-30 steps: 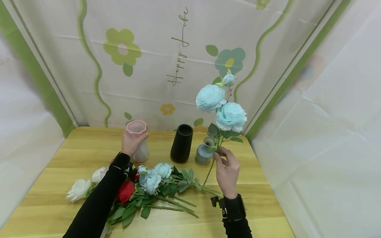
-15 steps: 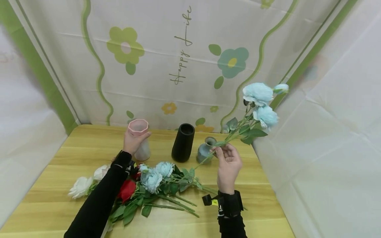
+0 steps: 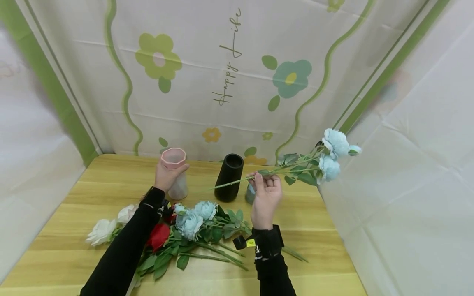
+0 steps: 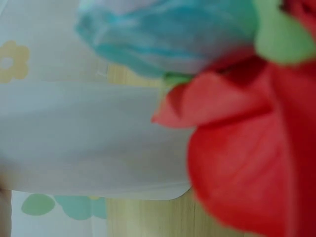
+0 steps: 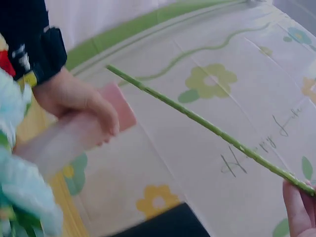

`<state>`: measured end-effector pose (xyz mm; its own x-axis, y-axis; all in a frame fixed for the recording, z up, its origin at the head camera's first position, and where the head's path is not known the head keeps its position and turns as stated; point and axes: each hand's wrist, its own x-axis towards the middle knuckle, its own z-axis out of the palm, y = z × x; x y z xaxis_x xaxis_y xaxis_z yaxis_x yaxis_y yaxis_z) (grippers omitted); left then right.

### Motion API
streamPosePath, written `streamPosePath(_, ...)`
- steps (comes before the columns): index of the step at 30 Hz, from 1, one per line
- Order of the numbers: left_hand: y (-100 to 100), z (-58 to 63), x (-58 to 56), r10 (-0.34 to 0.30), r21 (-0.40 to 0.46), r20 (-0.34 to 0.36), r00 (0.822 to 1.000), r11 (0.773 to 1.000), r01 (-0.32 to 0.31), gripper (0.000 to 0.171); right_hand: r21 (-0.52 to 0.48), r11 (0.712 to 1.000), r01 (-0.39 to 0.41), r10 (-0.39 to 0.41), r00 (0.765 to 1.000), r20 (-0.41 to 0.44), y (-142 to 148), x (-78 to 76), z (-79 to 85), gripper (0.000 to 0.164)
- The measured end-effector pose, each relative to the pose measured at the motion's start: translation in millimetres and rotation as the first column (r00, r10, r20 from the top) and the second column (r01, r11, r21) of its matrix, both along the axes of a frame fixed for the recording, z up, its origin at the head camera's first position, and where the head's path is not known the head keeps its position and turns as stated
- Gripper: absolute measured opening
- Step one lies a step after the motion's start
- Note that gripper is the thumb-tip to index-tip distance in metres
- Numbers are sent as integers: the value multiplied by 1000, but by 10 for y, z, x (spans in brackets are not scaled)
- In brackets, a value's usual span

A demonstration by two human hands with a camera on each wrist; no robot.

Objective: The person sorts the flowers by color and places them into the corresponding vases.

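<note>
My left hand [image 3: 166,176] grips a white vase [image 3: 178,187] with a pink octagonal rim, upright at the back left of the table. In my right hand [image 3: 266,199] the thumb and fingers pinch the green stem of a light blue artificial flower [image 3: 335,144]. Its blooms point right and its bare stem end points left, passing in front of a black vase [image 3: 228,181]. The right wrist view shows that stem [image 5: 212,128] crossing above the left hand and vase. Behind my right hand, a small blue-grey vase [image 3: 249,194] is partly hidden.
Under and beside my left forearm lie red roses [image 3: 158,237], white flowers [image 3: 101,232] and more light blue flowers [image 3: 189,225], their stems pointing right. A printed cloth [image 3: 192,94] hangs behind the wooden table [image 3: 314,255]. Red petals [image 4: 237,158] fill much of the left wrist view.
My right hand has moved left and turned the light blue flower from upright to nearly level, its blooms swinging right and down. The left hand stays on the white vase.
</note>
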<state>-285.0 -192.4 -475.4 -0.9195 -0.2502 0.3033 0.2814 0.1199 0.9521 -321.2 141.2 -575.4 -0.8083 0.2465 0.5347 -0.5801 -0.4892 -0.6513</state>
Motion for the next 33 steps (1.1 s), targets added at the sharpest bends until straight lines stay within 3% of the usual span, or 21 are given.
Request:
streamPosePath(2, -28, -66, -41, -2, 18, 14, 1000, 1000, 2, 72, -33, 999, 11, -11, 1000, 5, -203, 215, 352, 34)
streamPosePath(6, -79, -237, -143, 10, 50, 29, 1000, 999, -12, 74, -185, 981, 64, -44, 993, 106, -615, 761, 1297, 30)
streamPosePath(9, -75, -298, -192, 18, 48, 0, 1000, 999, -18, 74, -250, 963, 98, -52, 981, 186, -763, 892, 1646, 28)
streamPosePath(14, -62, -313, -227, 30, 50, -39, 999, 998, -28, 72, -250, 960, 124, -52, 960, 277, -856, 842, 1758, 28)
streamPosePath(26, -58, -288, -223, 20, 49, -16, 1000, 999, -19, 74, -221, 962, 161, -96, 955, 281, -1043, 687, 1684, 40)
streamPosePath(30, -53, -288, -213, 12, 36, -8, 1000, 999, -11, 73, -193, 967, 166, -106, 952, 289, -1083, 660, 1655, 36)
streamPosePath(31, -51, -287, -207, 10, 34, -10, 1000, 999, -10, 73, -183, 968, 171, -112, 949, 296, -1094, 630, 1626, 34)
streamPosePath(33, -39, -237, -171, 3, 32, -4, 1000, 999, -3, 73, -172, 974, 148, -105, 966, 238, -1081, 292, 1207, 37)
